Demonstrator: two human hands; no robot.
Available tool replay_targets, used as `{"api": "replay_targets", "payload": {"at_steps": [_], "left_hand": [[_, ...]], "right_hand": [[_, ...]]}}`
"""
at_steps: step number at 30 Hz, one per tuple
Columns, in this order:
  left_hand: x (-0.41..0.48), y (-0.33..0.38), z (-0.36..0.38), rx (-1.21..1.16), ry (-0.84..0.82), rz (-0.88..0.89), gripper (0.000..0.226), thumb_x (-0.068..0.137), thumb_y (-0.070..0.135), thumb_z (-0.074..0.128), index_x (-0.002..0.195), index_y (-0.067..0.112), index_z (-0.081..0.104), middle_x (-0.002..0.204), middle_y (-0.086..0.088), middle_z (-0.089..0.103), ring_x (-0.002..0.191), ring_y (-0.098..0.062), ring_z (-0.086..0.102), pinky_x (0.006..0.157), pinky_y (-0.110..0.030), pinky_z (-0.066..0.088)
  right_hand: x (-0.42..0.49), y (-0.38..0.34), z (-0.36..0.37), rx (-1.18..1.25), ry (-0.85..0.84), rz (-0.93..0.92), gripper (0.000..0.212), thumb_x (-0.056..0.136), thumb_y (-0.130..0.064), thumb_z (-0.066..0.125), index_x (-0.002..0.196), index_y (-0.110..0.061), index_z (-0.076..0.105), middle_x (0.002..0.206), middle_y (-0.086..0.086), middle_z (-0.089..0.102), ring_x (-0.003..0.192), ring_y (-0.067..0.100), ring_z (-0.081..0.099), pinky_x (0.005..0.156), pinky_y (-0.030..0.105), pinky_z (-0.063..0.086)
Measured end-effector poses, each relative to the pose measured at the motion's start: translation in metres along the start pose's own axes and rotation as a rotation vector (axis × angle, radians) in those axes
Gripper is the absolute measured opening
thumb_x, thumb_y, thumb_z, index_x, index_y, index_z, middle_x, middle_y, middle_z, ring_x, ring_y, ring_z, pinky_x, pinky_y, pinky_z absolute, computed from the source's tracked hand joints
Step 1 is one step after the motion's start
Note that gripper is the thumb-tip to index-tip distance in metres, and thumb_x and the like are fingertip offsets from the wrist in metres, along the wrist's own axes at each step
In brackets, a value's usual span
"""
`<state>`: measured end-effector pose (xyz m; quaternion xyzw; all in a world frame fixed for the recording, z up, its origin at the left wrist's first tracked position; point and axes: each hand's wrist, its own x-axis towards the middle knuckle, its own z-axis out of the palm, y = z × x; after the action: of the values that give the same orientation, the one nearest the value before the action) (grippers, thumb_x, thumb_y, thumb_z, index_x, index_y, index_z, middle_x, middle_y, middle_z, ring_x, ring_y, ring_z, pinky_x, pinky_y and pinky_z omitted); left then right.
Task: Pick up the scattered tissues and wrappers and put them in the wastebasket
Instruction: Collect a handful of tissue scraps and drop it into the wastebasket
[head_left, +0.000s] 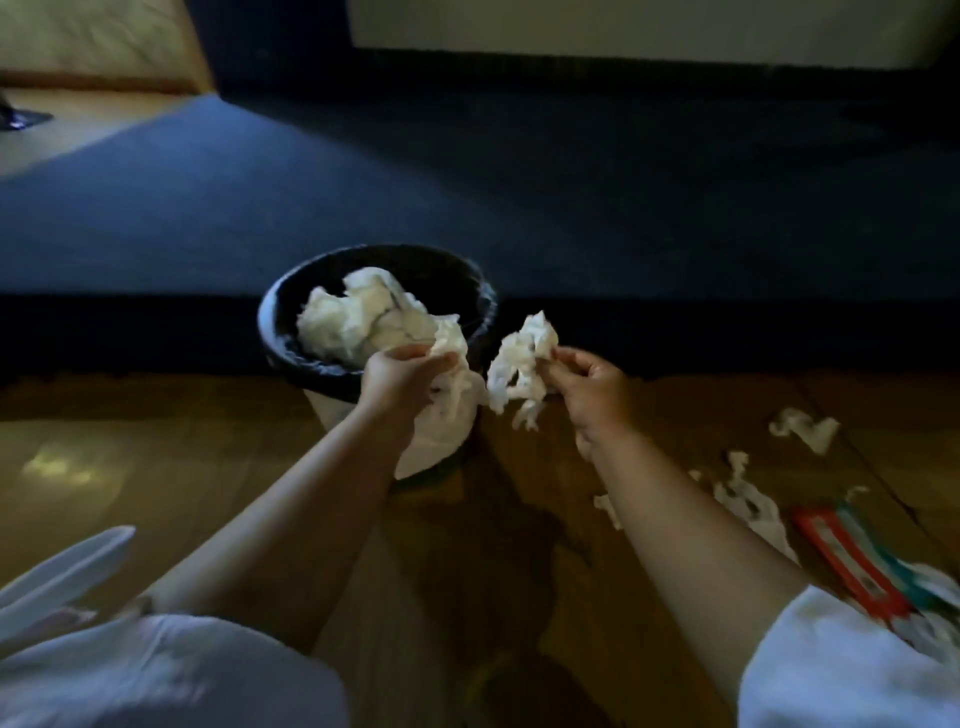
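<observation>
A wastebasket (291, 358) with a black liner stands on the wooden floor, with crumpled white tissues (353, 317) inside it. My left hand (400, 376) grips a white tissue (452, 338) at the basket's near rim. My right hand (592, 389) pinches a torn white tissue (519, 364) just right of the basket, held above the floor. More tissue scraps (748, 499) and another shred (805, 428) lie on the floor to the right. A red and teal wrapper (852, 561) lies at the right edge.
A dark blue rug (467, 182) spreads behind the basket, its edge touching the basket's back. White flat pieces (67, 566) lie at the lower left. Wooden floor (156, 441) stretches to the left of the basket.
</observation>
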<state>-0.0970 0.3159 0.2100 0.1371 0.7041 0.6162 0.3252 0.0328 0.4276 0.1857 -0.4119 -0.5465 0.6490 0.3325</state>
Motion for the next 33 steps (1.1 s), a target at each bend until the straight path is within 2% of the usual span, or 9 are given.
{"api": "replay_targets", "payload": {"at_steps": [4,9,13,17,20,22,27,30,33], "left_hand": [[0.030,0.028,-0.025,-0.229,0.180,0.066,0.032,0.080,0.015,0.071,0.110,0.009,0.063,0.106,-0.015,0.068,0.101,-0.030,0.065,0.091,-0.046,0.053],[0.069,0.049,-0.032,-0.430,0.295,0.105,0.024,0.081,0.015,0.069,0.104,0.013,0.065,0.104,-0.013,0.070,0.098,-0.030,0.066,0.091,-0.046,0.054],[0.079,0.040,-0.025,-0.293,0.270,0.070,0.040,0.086,0.022,0.065,0.123,0.011,0.055,0.115,-0.008,0.063,0.104,-0.024,0.061,0.092,-0.037,0.052],[0.079,0.035,-0.025,-0.161,0.221,0.061,0.055,0.090,0.022,0.060,0.139,0.010,0.039,0.134,-0.014,0.051,0.120,-0.027,0.051,0.096,-0.036,0.045],[0.076,0.040,-0.027,-0.065,0.280,0.154,0.048,0.089,0.017,0.059,0.134,0.010,0.046,0.129,-0.009,0.055,0.112,-0.022,0.055,0.092,-0.034,0.048],[0.069,0.040,-0.024,-0.022,0.285,0.243,0.040,0.089,0.016,0.058,0.127,0.009,0.053,0.110,-0.002,0.061,0.094,-0.015,0.059,0.078,-0.027,0.050],[0.034,0.020,0.015,0.070,0.093,0.360,0.024,0.090,0.017,0.058,0.114,0.011,0.059,0.094,0.000,0.064,0.080,-0.008,0.061,0.070,-0.020,0.051],[0.008,-0.009,0.051,0.133,-0.062,0.328,0.020,0.087,0.015,0.062,0.107,0.014,0.061,0.096,-0.007,0.067,0.082,-0.015,0.064,0.071,-0.028,0.053],[-0.025,-0.043,0.089,0.300,-0.179,0.267,0.023,0.087,0.019,0.063,0.110,0.016,0.061,0.100,-0.003,0.068,0.084,-0.013,0.064,0.065,-0.022,0.051]], "right_hand": [[0.022,-0.033,0.060,0.123,-0.101,-0.050,0.026,0.084,-0.010,0.066,0.109,-0.008,0.063,0.093,0.005,0.069,0.082,0.018,0.067,0.074,0.030,0.058],[0.056,-0.055,0.114,0.191,-0.178,-0.058,0.026,0.084,-0.007,0.065,0.109,-0.007,0.061,0.085,0.007,0.067,0.070,0.019,0.065,0.063,0.029,0.056],[0.074,-0.055,0.133,-0.042,-0.245,0.059,0.030,0.089,-0.011,0.057,0.119,-0.013,0.058,0.099,0.011,0.065,0.085,0.025,0.062,0.065,0.037,0.053],[0.077,-0.052,0.139,-0.188,-0.283,0.136,0.038,0.093,-0.013,0.049,0.132,-0.015,0.047,0.127,0.011,0.055,0.112,0.029,0.056,0.090,0.049,0.050],[0.077,-0.049,0.134,-0.223,-0.203,0.060,0.025,0.091,-0.014,0.053,0.115,-0.015,0.057,0.124,0.011,0.059,0.110,0.028,0.058,0.090,0.048,0.052],[0.072,-0.046,0.122,-0.217,-0.160,0.011,0.017,0.091,-0.012,0.050,0.104,-0.017,0.059,0.116,0.008,0.061,0.106,0.025,0.059,0.089,0.045,0.054],[0.044,-0.033,0.072,-0.101,-0.129,-0.085,0.019,0.094,-0.010,0.045,0.102,-0.017,0.062,0.096,0.002,0.060,0.085,0.013,0.058,0.077,0.030,0.054],[0.022,-0.015,0.026,-0.027,-0.067,-0.075,0.019,0.094,-0.008,0.046,0.095,-0.019,0.062,0.095,0.003,0.062,0.085,0.016,0.059,0.070,0.026,0.052],[-0.009,0.012,-0.035,-0.010,0.013,-0.024,0.020,0.093,-0.009,0.047,0.095,-0.021,0.063,0.099,0.004,0.065,0.087,0.016,0.062,0.076,0.029,0.054]]}}
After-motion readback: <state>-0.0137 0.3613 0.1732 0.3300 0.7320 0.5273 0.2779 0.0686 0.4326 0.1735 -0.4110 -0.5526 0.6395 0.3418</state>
